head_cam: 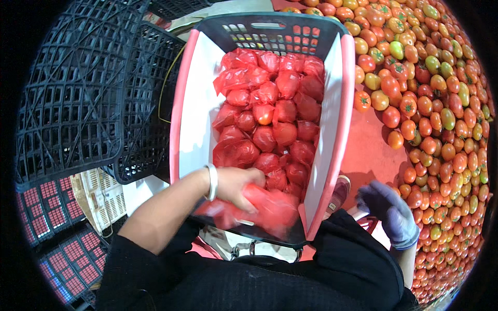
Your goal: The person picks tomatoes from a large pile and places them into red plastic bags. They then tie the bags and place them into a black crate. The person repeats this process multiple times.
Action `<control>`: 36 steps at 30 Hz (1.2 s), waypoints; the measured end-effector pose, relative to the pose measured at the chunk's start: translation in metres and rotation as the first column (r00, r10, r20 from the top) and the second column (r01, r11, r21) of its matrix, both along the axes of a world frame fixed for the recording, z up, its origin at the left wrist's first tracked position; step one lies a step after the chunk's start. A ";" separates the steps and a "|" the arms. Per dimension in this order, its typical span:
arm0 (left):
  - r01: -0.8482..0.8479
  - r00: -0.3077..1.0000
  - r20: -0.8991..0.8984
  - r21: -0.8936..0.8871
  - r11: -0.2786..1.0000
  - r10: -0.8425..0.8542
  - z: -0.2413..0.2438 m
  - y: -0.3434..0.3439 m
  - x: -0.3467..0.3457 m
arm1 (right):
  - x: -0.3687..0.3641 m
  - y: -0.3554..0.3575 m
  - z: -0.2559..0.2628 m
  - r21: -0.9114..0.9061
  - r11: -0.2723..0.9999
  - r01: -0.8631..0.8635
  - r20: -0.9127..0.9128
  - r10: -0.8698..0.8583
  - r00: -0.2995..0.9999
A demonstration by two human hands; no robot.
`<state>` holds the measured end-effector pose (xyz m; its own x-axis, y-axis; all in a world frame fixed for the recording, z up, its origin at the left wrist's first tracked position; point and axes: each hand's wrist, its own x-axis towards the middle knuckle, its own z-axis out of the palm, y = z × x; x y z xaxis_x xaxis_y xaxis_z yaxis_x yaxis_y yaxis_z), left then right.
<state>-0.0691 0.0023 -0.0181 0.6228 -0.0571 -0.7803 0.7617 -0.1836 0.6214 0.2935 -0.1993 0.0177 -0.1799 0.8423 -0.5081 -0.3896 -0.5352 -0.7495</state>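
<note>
My left hand (237,186), bare with a white bangle at the wrist, grips a blurred piece of thin red plastic (272,212) at the near end of a black plastic crate (268,25). Whether a tomato is inside that plastic cannot be made out. Rows of tomatoes wrapped in red plastic (286,110) fill the crate floor between white side liners (197,97). To the right of the crate, my right hand (389,214) wears a purple-grey knit glove. Its thumb and fingers are apart, and nothing shows in it, close to a heap of loose tomatoes (439,128).
Black plastic crates (74,89) are stacked high on the left. Below them lie more crates with red showing through their grids (74,252) and a cream slatted crate (102,194). A shoe (337,194) rests on the red floor (369,144) beside the filled crate.
</note>
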 end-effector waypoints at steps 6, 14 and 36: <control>0.337 0.785 -0.051 0.872 0.356 -0.617 -0.121 -0.024 -0.082 | 0.045 -0.081 -0.018 -0.045 0.892 0.451 0.552 -0.353 0.755; 0.348 0.886 -0.098 0.785 0.513 -0.452 -0.151 -0.055 -0.103 | 0.040 -0.223 -0.029 0.011 0.986 0.169 0.986 0.017 -0.165; -0.689 0.521 -0.211 0.469 0.553 0.827 -0.184 -0.062 -0.067 | 0.136 0.046 -0.225 -0.063 0.810 0.584 0.878 -0.233 0.418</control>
<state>-0.1361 -0.0599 -0.2021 -0.0300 0.5612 -0.8272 0.8367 0.4668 0.2864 0.4293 -0.1530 -0.2073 0.7703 0.4500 -0.4519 0.0468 -0.7466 -0.6636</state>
